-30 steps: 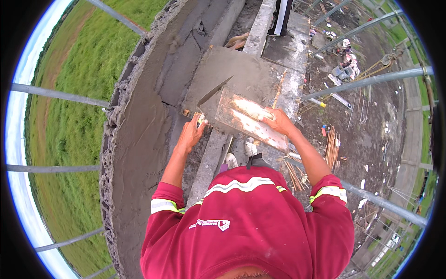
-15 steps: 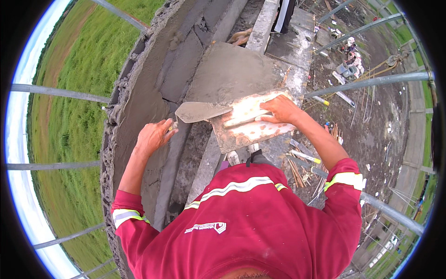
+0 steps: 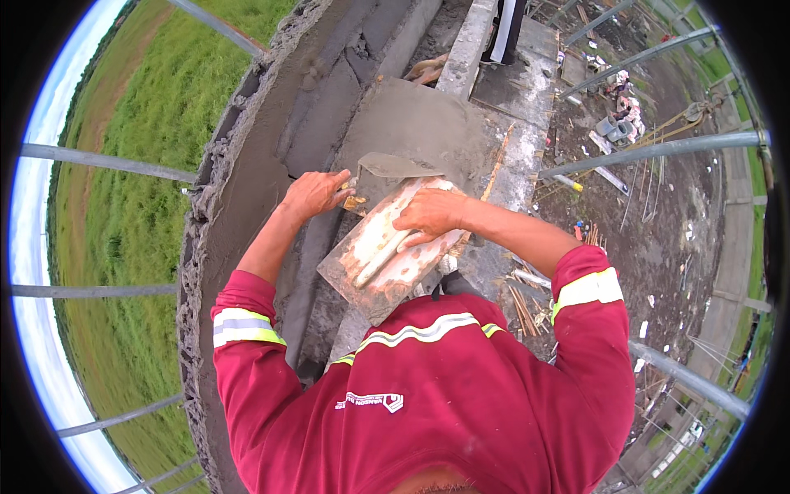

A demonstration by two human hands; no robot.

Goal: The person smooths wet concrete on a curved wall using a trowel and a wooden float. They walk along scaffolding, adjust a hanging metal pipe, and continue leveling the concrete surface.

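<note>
My left hand (image 3: 316, 194) is closed round the handle of a pointed trowel (image 3: 399, 165), its blade grey with mortar. The blade reaches right over the near part of a mortar heap (image 3: 420, 119), against the far edge of a plastering float. In my right hand (image 3: 432, 212) is the bar handle of that float (image 3: 374, 259), a rectangular whitish-brown board. Its handle side faces up and it slants across in front of my waist. The float's underside is hidden.
A curved wall (image 3: 247, 206) with wet plaster and a rough broken edge runs along my left. Metal pipes (image 3: 658, 151) cross at the right above lower ground with buckets (image 3: 613, 128) and debris. Another person's leg (image 3: 504, 33) stands on planks at the far end.
The float has swung round and moved left and nearer my body. My left hand has moved right and away from me, bringing the trowel blade to the mortar heap.
</note>
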